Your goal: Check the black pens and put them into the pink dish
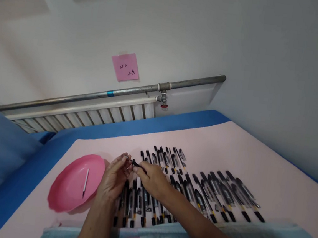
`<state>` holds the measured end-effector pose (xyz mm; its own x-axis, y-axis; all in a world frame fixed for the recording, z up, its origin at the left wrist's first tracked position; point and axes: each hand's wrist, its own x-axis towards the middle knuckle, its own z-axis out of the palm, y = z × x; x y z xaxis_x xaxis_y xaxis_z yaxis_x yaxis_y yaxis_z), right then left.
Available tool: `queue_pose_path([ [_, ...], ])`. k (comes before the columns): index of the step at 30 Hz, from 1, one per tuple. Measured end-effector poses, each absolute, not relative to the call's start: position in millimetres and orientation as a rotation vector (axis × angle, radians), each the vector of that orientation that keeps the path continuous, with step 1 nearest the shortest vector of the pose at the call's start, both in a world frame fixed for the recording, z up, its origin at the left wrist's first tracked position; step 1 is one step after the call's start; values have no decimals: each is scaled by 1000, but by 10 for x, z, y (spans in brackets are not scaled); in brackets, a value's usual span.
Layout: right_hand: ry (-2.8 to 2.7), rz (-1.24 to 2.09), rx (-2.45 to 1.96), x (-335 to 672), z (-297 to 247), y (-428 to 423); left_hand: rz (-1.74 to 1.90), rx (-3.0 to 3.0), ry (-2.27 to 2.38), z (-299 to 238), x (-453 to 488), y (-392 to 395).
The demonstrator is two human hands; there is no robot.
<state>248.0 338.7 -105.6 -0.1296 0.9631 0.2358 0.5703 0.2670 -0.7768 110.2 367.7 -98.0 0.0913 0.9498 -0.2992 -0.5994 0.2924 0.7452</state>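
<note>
My left hand (pixel 115 173) is closed, thumb and fingers pinched around a small end that I cannot make out. My right hand (pixel 153 180) grips a dark pen (pixel 136 165), whose narrow end points at the left fingertips. Both hands meet above rows of black and clear pens (pixel 145 200) with separate caps and small parts among them. Left of the hands is a pink scalloped dish (pixel 59 195), with one white pen refill (pixel 85 182) in it.
More pens (pixel 221 192) lie in slanted rows on the right, and a smaller group (pixel 166 156) lies farther back. The pale pink sheet (pixel 270 179) covers a blue-edged table. Behind it are a radiator (pixel 101 114), a metal pipe (pixel 133 90) and a pink note (pixel 125 67) on the wall.
</note>
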Motion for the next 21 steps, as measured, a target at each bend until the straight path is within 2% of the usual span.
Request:
queue_pose_path([
  [10, -1832, 615, -1488, 2473, -1083, 3367, 1241, 680, 968, -1056, 1173, 3654],
  [15, -1880, 457, -1615, 2467, -1055, 3346, 1231, 700, 987, -1071, 1232, 3636],
  [21, -1845, 579, -1564, 2445, -1096, 3345, 1222, 717, 993, -1078, 1235, 3648],
])
